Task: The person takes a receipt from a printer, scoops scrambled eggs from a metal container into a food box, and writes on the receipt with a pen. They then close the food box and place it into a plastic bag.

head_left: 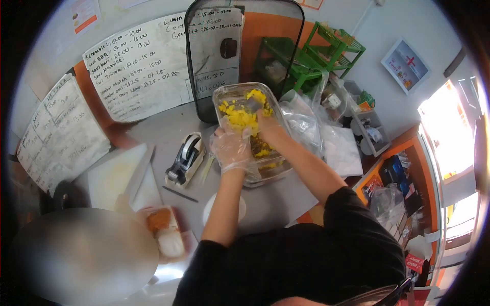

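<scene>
A clear rectangular tray (278,109) holds chopped yellow food that looks like scrambled egg (239,118), with crumbs along its bottom. My left hand (230,147), in a clear plastic glove, is closed at the tray's left rim; its fingertips are partly hidden by the loose plastic. Inside the tray, my right hand (269,127) is closed around a greyish utensil (252,105), whose working end sits among the yellow pieces. The utensil's exact kind is hard to make out.
Left of the tray stand a tape dispenser (185,159) and white cutting boards (113,171). A black pen-like stick (179,194) lies nearby. Another person (87,255) is at lower left, beside a food box (176,222). Plastic bags (303,120) and a green rack (332,48) stand right.
</scene>
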{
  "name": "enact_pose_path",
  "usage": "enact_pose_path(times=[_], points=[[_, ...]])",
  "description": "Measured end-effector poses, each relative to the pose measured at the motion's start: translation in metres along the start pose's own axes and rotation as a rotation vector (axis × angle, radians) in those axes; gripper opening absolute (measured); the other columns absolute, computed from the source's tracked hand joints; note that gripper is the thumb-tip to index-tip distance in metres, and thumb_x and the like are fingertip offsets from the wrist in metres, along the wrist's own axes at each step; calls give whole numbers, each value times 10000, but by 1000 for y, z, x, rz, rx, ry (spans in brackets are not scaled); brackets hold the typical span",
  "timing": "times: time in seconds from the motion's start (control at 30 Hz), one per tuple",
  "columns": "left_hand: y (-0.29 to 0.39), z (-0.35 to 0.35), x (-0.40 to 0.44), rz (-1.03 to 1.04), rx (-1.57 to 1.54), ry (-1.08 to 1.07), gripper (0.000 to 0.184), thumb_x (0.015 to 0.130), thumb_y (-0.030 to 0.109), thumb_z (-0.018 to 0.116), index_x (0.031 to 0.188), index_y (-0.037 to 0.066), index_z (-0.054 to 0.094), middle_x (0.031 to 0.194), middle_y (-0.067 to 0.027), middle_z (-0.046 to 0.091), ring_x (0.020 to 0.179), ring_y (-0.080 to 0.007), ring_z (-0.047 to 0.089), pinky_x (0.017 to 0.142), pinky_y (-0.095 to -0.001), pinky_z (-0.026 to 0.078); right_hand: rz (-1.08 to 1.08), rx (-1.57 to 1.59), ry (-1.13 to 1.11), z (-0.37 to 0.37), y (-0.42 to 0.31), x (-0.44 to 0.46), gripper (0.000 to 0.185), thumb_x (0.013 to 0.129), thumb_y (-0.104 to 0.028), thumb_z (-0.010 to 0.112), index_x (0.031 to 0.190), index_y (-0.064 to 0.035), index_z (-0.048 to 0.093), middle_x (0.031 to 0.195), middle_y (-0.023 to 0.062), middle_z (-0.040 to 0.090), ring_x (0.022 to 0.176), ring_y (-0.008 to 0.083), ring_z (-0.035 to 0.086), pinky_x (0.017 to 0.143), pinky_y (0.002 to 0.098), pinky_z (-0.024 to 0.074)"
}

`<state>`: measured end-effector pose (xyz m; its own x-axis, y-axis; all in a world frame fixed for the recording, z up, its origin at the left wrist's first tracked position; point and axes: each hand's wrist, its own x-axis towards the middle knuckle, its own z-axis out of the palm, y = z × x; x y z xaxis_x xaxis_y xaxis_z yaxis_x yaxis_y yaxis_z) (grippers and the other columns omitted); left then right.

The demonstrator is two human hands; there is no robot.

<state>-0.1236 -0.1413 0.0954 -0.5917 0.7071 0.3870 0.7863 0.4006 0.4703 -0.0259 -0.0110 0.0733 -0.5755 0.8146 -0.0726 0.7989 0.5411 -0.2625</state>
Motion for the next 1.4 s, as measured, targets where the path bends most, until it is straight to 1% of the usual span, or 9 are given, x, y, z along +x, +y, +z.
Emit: enact_pose_path(times=[0.07,0.2,0.37,0.5,0.57,0.77,0.97,1.07,1.4], points=[[2,-5,2,-2,-25,-25,630,801,433,644,1260,39,467,951,-172,593,861,-330,608,737,-418,489,265,147,78,-3,5,16,274,932,-179,372,1096,-13,516,1054,266,612,1065,388,578,885,460,466],[-3,12,4,29,-16,2,645,807,452,635,1267,35,460,976,-176,587,866,-335,606,731,-420,492,233,10,165,5,-12,40,251,917,-180,414,1059,-19,545,1034,242,628,1031,387,597,861,456,477],[-2,8,3,-1,-28,-43,708,784,511,630,1263,18,459,946,-177,567,882,-349,580,750,-428,471,-224,-45,20,-10,-21,-9,227,891,-141,446,1065,-33,545,971,201,648,890,370,639,753,458,506],[0,-3,6,-13,-42,-117,706,814,496,608,1293,7,435,984,-203,566,928,-365,580,782,-434,475,-266,-105,-75,-26,-12,-72,243,867,-116,470,1088,-42,536,929,194,651,850,358,643,713,455,510],[-5,-8,12,-3,-137,-262,721,838,476,582,1332,-13,390,1071,-238,558,1013,-389,566,845,-447,467,-159,-60,-15,-31,-2,-82,373,833,-95,494,1205,-69,475,824,189,649,752,365,652,642,446,525],[-26,10,18,110,-115,-420,787,825,446,586,1400,-11,302,1344,-282,399,1114,-405,530,886,-436,463,21,-79,-11,-20,4,-59,270,852,-81,460,1109,-36,526,888,184,659,826,350,651,708,463,517],[-41,-18,15,20,-475,-541,723,797,376,618,1409,90,360,1445,-269,285,1236,-393,443,983,-401,408,-136,101,-161,-38,7,-80,340,850,-95,495,1185,-84,555,878,210,648,827,367,641,717,458,508],[-40,-32,5,407,-189,-422,708,779,350,658,1396,124,395,1447,-239,307,1223,-396,454,998,-413,397,-137,227,-189,-46,18,-98,296,878,-128,483,1154,-99,585,910,206,647,868,372,629,757,469,492],[-24,-34,-17,569,367,-441,536,864,238,557,1373,127,427,1429,-52,413,1284,-318,416,1030,-505,336,-39,432,-185,-28,9,-93,282,910,-183,463,1127,-64,599,984,213,640,947,375,605,824,450,465]])
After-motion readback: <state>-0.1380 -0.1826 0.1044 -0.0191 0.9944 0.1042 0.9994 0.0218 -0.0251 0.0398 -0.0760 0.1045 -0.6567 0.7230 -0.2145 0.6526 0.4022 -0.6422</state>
